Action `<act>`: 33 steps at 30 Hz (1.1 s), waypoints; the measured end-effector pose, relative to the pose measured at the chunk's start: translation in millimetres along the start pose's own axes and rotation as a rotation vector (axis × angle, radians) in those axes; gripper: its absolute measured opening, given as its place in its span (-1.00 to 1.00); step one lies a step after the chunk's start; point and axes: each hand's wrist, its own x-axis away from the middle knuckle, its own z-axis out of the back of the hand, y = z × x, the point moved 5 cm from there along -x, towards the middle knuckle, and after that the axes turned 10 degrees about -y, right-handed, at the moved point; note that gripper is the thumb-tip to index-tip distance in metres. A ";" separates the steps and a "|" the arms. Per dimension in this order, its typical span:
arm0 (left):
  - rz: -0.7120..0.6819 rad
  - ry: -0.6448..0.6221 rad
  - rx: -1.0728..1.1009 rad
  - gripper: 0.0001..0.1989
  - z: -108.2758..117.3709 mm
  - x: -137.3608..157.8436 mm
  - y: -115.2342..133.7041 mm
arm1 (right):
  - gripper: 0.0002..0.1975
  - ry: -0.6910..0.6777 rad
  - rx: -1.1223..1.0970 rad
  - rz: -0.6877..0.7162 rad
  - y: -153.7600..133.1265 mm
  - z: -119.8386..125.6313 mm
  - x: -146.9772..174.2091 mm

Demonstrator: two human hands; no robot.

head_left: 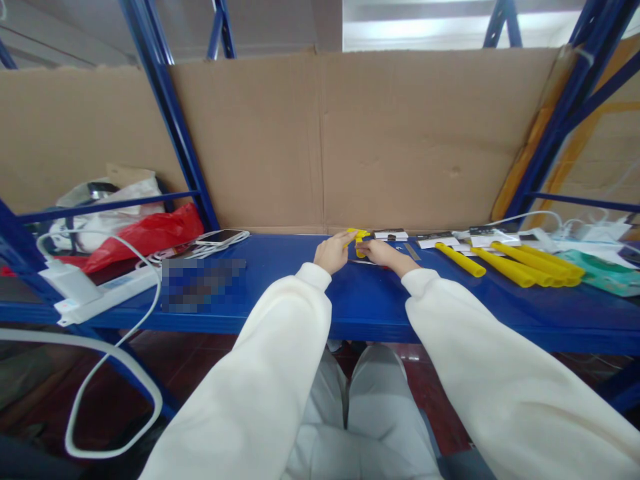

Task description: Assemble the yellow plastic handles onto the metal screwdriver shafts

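Note:
Over the blue tabletop (pixel 285 267), both hands meet at a small yellow plastic piece (pixel 359 235) with a wide top and a narrower lower part. My left hand (pixel 331 252) grips its left side with closed fingers. From the right, my right hand (pixel 384 255) pinches close to the lower part, its fingertips pressed together there. The fingers cover much of the piece, so its exact kind is unclear. A thin grey metal strip (pixel 413 251) lies just right of my right hand. Behind it is a small black-and-white packet (pixel 391 235).
Several yellow tapered tubes (pixel 530 265) lie at the right, near more packets (pixel 437 240) and a green package (pixel 603 272). At the left are a white power strip (pixel 107 293), a phone (pixel 221 237), cables and a red bag (pixel 145 237). Cardboard (pixel 400 140) walls the back.

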 end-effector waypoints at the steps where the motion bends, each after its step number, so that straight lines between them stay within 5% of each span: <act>1: 0.002 0.001 0.001 -0.37 -0.3 -0.3 -0.3 | -0.60 -0.004 -0.002 -0.009 -1.9 0.9 1.0; 17: 0.006 0.002 -0.008 -0.38 -1.2 -0.7 -1.2 | -0.61 0.007 -0.043 -0.075 -10.2 8.3 11.4; 25: 0.011 0.002 -0.014 -0.38 0.2 0.9 0.0 | -0.49 0.180 -0.148 -0.199 26.2 23.6 20.1; 33: 0.007 0.000 -0.017 -0.39 -0.1 0.7 -0.8 | -0.43 -0.091 -0.122 -0.233 44.8 3.1 24.9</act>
